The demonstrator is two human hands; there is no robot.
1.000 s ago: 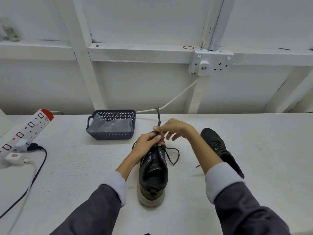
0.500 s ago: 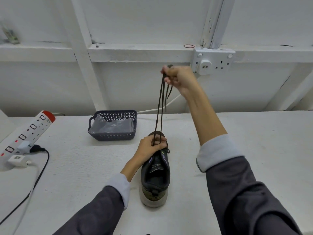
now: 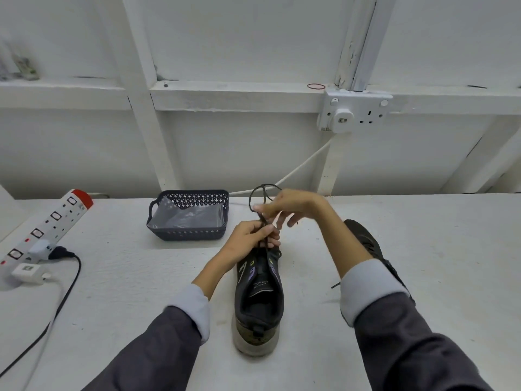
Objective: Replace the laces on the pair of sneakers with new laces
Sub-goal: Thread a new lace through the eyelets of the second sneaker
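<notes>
Here left hand point(image 3: 249, 239) and right hand point(image 3: 294, 205) pinch thin dark lace point(image 3: 250, 200) above black sneaker point(image 3: 259, 301).

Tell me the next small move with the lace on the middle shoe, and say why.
Probably lift the right hand up and away, drawing more lace through the shoe. Its fingers pinch the lace just above the left hand, which grips the lace at the shoe's front and steadies it on the table. Only a short loop stands free beyond the right hand.

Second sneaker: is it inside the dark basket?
No, the second sneaker lies on the table to the right, well apart from the basket.
</notes>
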